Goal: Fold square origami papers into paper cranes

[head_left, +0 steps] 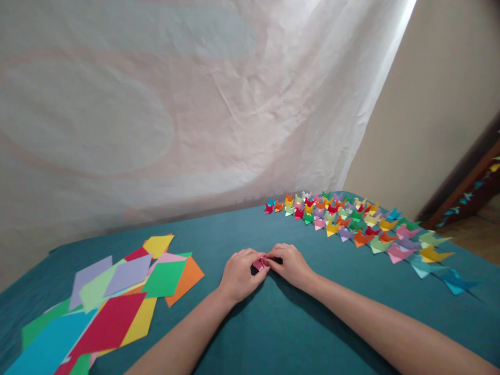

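Between my two hands, at the middle of the table, is a small folded piece of pink paper (259, 263). My left hand (240, 273) is closed, pinching it between thumb and fingers from the left. From the right, my right hand (289, 264) has its thumb and fingertips pressed together at the paper's edge. The fingers cover much of the paper, so its folded shape is only partly seen.
Loose coloured paper squares (111, 320) lie overlapping on the left of the teal-covered table (250, 344). Several folded paper birds (361, 238) stand in rows at the right. A pale hanging cloth (195, 104) rises behind the table, beside a wall (433, 104).
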Tool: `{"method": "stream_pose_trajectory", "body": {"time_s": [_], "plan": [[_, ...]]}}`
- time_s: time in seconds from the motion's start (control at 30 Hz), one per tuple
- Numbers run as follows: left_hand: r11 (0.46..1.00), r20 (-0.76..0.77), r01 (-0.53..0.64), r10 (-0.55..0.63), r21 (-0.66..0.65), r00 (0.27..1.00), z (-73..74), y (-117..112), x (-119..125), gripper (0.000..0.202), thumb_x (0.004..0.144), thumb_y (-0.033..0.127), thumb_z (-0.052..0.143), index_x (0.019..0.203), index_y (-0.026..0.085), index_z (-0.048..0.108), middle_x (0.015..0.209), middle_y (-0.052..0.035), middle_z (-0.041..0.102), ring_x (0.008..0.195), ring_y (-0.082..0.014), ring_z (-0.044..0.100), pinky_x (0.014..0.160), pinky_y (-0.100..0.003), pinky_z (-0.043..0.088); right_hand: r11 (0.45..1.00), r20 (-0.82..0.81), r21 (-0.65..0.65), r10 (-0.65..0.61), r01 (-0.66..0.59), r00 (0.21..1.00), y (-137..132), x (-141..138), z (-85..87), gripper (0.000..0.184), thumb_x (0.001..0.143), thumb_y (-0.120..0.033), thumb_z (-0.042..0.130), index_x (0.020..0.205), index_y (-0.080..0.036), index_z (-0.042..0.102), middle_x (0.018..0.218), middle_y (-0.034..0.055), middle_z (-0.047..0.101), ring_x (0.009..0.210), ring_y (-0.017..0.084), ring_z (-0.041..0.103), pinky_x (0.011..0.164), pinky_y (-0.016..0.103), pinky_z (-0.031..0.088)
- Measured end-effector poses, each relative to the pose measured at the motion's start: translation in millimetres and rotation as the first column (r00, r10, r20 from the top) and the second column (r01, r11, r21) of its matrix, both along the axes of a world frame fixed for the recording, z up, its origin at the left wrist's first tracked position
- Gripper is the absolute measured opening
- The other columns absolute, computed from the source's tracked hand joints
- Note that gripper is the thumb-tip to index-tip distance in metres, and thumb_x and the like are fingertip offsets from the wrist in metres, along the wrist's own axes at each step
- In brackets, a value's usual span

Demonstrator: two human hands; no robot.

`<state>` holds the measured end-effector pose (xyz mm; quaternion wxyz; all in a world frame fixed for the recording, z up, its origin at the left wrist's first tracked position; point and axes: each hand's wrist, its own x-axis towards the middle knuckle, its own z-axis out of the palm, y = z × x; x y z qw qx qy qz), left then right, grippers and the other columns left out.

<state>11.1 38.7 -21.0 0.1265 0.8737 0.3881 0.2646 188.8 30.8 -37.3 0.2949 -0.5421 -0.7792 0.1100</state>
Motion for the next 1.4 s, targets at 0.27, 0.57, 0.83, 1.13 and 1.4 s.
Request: {"method": "stream_pose_trajectory", "body": {"time_s": [0.27,0.57,0.83,1.13,1.4], "plan": [[0.996,0.066,-0.018,0.024,-0.088,0.998,-5.2,4,1,0.024,0.078,0.023,0.058,0.1,0.023,0.066,0.093,-0.0022,0.063,0.089,-0.0181,0.058,0.081,-0.027,0.045,0.999,-0.054,-0.017,0.045,-0.046,0.998,2,2,-0.1,0.016,0.085,-0.031,0.057,0.086,-0.026,0.072,0.077,0.0009,0.067,0.076,0.015,0.058,0.07,0.026,0.037],[0.989,0.108,0.012,0.004,-0.146,0.994,-5.2,7,1,0.025,0.079,0.02,0.056,0.1,0.023,0.067,0.092,-0.0027,0.063,0.087,-0.0174,0.058,0.079,-0.026,0.045,0.999,-0.007,0.017,0.042,-0.042,0.999,2,3,-4.0,0.015,0.086,-0.03,0.057,0.086,-0.026,0.071,0.078,0.0006,0.066,0.076,0.015,0.057,0.071,0.026,0.037],[0.995,0.046,-0.008,0.013,-0.103,0.999,-2.3,2,1,0.021,0.08,0.023,0.056,0.096,0.023,0.068,0.092,-0.003,0.065,0.088,-0.019,0.058,0.081,-0.029,0.044,0.975,0.266,0.205,0.025,-0.082,0.964,-4,2,-0.1,0.019,0.089,-0.029,0.053,0.085,-0.023,0.07,0.078,0.0032,0.062,0.078,0.016,0.053,0.071,0.03,0.032],[0.999,-0.021,-0.014,0.013,-0.029,1.0,-1.7,-1,1,0.017,0.083,0.024,0.054,0.092,0.025,0.068,0.093,-0.0024,0.065,0.088,-0.0188,0.057,0.081,-0.028,0.043,0.944,0.428,0.27,0.059,-0.189,0.902,-6,4,8.2,0.016,0.086,-0.023,0.054,0.078,-0.019,0.067,0.077,0.0048,0.06,0.077,0.018,0.049,0.072,0.032,0.03],[1.0,-0.026,0.003,-0.003,0.002,1.0,-1.7,0,0,0.018,0.084,0.023,0.052,0.093,0.025,0.068,0.093,-0.0014,0.066,0.088,-0.0181,0.057,0.081,-0.028,0.043,0.966,0.326,0.22,0.058,-0.135,0.943,-9,13,5.8,0.02,0.088,-0.019,0.048,0.088,-0.022,0.068,0.08,0.0036,0.061,0.077,0.016,0.052,0.072,0.031,0.031]]}}
